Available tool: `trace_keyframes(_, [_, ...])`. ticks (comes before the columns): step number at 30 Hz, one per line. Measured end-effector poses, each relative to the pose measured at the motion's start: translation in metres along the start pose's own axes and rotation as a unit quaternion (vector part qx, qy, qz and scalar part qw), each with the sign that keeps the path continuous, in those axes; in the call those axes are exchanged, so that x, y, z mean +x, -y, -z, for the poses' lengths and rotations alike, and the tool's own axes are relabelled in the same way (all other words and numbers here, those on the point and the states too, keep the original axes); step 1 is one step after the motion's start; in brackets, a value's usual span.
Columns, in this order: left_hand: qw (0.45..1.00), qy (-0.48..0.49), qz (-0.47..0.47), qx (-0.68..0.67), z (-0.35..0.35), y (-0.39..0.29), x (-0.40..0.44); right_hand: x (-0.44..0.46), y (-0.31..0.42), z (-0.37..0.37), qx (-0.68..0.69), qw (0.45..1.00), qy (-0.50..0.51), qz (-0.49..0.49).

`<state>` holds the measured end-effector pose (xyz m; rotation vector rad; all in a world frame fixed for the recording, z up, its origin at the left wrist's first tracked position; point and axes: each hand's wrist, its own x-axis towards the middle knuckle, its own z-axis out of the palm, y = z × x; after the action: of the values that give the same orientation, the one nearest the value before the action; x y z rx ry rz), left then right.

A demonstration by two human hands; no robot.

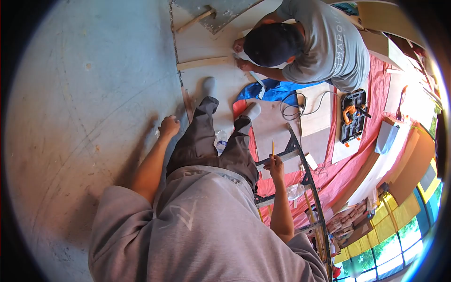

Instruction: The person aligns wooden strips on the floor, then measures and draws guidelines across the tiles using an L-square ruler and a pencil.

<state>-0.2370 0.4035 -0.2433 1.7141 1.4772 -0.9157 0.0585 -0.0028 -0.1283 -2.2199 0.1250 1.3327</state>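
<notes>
My right hand pinches a yellow pencil, which points up away from my fingers. It hovers over the rungs of a dark metal ladder. My left hand is closed with its fingers curled, close to the large pale grey surface; whatever it may hold is hidden. Between my legs stands a clear water bottle. Beyond my feet, a co-worker bends over the floor panels, both hands low near a thin metal strip.
A hammer and a wooden strip lie beyond my feet. To the right are a blue tarp, a cable, an open tool case with an orange tool, and pink sheeting. A clear plastic container sits by the ladder.
</notes>
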Motion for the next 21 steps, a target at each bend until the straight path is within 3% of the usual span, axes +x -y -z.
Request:
trace_keyframes(8, [0.995, -0.047, -0.088, -0.009, 0.007, 0.004, 0.021, -0.014, 0.019, -0.011, 0.036, 0.997, -0.040, 0.060])
trace_keyframes(14, [0.996, -0.051, -0.072, 0.006, 0.032, -0.026, 0.021, -0.032, 0.061, -0.040, 0.042, 0.991, -0.067, 0.107])
trace_keyframes(21, [0.997, -0.040, -0.058, 0.016, 0.038, -0.028, 0.027, -0.042, 0.121, -0.079, 0.081, 0.985, -0.027, 0.151])
